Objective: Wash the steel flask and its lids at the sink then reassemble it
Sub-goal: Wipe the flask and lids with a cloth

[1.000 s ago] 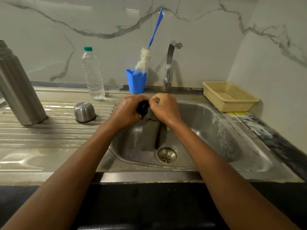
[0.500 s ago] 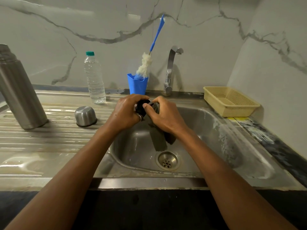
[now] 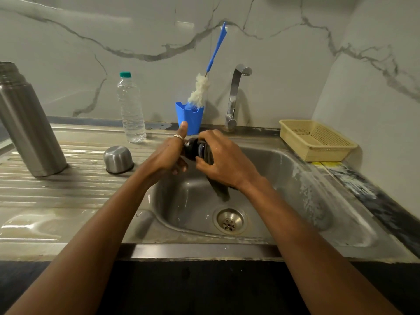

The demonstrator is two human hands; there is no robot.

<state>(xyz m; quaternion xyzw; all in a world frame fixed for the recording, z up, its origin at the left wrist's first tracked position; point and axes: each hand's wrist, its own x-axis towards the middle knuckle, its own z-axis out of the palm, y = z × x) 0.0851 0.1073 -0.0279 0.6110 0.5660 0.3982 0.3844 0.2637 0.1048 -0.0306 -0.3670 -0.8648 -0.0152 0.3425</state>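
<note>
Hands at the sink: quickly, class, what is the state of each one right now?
Left hand: holds the black lid, thumb raised.
Right hand: grips a dark cloth against that lid.

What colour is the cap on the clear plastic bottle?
Green: the cap of the clear plastic bottle, in the head view.

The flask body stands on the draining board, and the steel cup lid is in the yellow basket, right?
Not quite. The flask body does stand on the draining board, but the steel cup lid sits mouth down on that board beside it, not in the yellow basket. The head view shows this.
</note>
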